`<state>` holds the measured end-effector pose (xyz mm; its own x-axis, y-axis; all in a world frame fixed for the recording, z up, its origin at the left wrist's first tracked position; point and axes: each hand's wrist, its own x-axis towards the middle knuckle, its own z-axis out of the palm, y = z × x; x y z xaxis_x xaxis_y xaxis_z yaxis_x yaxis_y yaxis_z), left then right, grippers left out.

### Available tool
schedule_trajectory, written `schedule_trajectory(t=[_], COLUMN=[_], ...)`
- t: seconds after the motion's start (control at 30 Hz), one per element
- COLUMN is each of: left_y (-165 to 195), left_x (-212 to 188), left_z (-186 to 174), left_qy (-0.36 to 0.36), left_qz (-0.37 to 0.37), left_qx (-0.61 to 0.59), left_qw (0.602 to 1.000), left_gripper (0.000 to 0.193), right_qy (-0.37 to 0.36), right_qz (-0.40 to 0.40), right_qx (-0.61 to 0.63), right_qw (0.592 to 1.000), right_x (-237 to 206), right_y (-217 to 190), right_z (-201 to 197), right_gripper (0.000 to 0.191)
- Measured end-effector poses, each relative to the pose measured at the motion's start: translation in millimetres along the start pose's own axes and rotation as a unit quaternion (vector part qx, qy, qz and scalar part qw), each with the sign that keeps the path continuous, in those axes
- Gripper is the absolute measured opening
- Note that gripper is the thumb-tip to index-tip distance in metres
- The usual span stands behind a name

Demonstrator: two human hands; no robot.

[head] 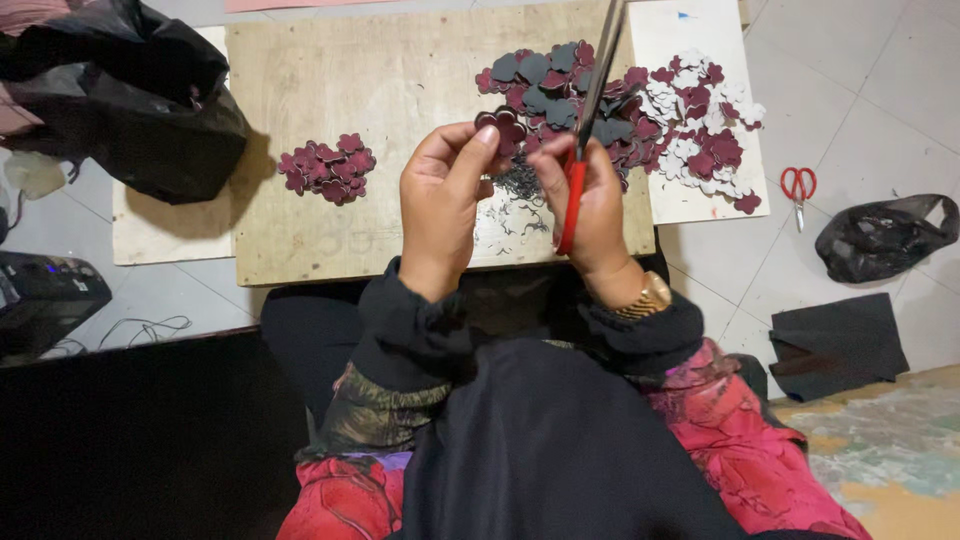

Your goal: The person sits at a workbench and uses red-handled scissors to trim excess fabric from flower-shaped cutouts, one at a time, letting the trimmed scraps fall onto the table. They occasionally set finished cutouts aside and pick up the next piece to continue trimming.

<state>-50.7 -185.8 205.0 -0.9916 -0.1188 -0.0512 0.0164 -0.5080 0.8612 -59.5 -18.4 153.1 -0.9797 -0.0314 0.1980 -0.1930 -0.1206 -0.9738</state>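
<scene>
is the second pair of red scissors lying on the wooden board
No, the spare red scissors lie on the tiled floor, right of the wooden board.

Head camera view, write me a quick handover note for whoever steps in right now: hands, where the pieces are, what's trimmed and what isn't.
Left hand: pinches one dark red flower-shaped piece at its fingertips, above the wooden board.
Right hand: grips red-handled scissors, blades pointing away, beside the piece.
Done, apparently: a small pile of dark red flower pieces on the board's left.
Left, apparently: a large mixed heap of dark red, grey and white pieces to the right.
Thin offcuts lie under the hands.
Spare red scissors on the floor at right.
</scene>
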Motion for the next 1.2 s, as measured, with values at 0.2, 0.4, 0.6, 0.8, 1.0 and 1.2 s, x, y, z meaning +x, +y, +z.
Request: schedule_trajectory(t=[0.2, 0.4, 0.6, 0.8, 1.0, 1.2], left_y=[35.6, 54.7, 56.4, 51.3, 45.6, 40.6], left_x=[-34.1, -47.2, -47.9, -49.8, -51.5, -51.5], left_z=[2.0, -13.2, -28.3, -21.2, -5.4, 3.6], left_qy=[-0.063, -0.065, -0.041, -0.041, -0.052, -0.052], left_qz=[0.05, 0.043, 0.033, 0.048, 0.05, 0.049], left_qx=[0.012, -0.04, -0.058, -0.012, -0.002, 0.033], left_qw=[0.997, 0.996, 0.997, 0.998, 0.997, 0.997], left_gripper=[0.016, 0.015, 0.012, 0.01, 0.008, 0.009], right_qy=[-0.089, -0.076, -0.189, -0.272, -0.283, -0.284], right_qz=[-0.028, -0.001, 0.031, 0.084, 0.084, 0.092], right_qx=[0.063, 0.051, 0.025, 0.023, 0.013, 0.013], right_qw=[0.994, 0.996, 0.981, 0.958, 0.955, 0.954], right_x=[3.4, -16.2, -47.4, -60.1, -59.4, -56.9], right_y=[-95.8, -108.7, -87.1, -69.5, -72.5, -75.6], right_z=[37.8, 50.9, 46.1, 38.1, 24.7, 14.1], right_gripper=[0.026, 0.026, 0.057, 0.088, 0.091, 0.084])
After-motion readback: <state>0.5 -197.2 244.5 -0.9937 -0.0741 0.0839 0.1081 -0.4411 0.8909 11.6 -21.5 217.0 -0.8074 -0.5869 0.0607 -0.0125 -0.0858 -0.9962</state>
